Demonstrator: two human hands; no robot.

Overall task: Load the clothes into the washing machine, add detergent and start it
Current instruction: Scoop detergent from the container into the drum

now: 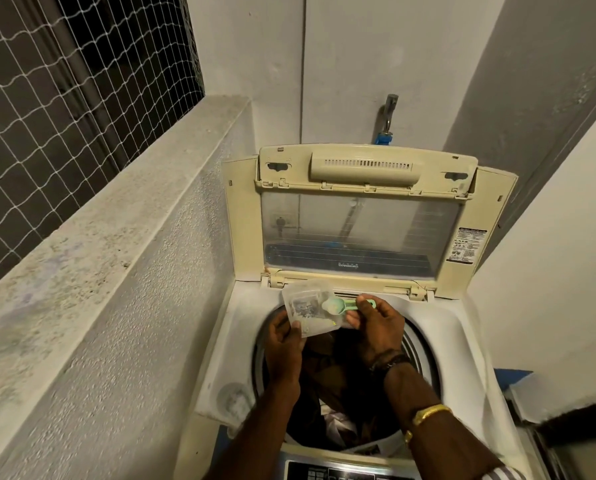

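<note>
Cream plastic top-loading washing machine [462,327], seen from above, with its lid [358,230] raised upright at 12 o'clock of the drum [417,344]. Dark clothes [338,393] lie inside the drum, filling the opening from its centre to 6 o'clock.

Over the drum's 12 o'clock rim, both hands meet. The left hand [284,344], at 10 o'clock of the opening, grips the lower edge of a clear detergent packet [307,306], thumb on top and fingers curled beneath it. The packet is held in the air just in front of the lid hinge.

The right hand [379,327], at 1 o'clock of the opening, pinches the handle of a pale green scoop [345,304] between thumb and fingertips. The scoop's bowl points to 9 o'clock and lies against the packet's right edge; whether it sits inside the packet cannot be told.

A gold bracelet [429,412] circles the right forearm. The control panel [338,472] runs along the frame's 6 o'clock edge.

On the wall above the lid, at 12 o'clock, is a tap [389,112] with a blue fitting. A speckled concrete ledge [99,220] crosses at 9 o'clock, with white netting [64,81] above it at 10 o'clock.
</note>
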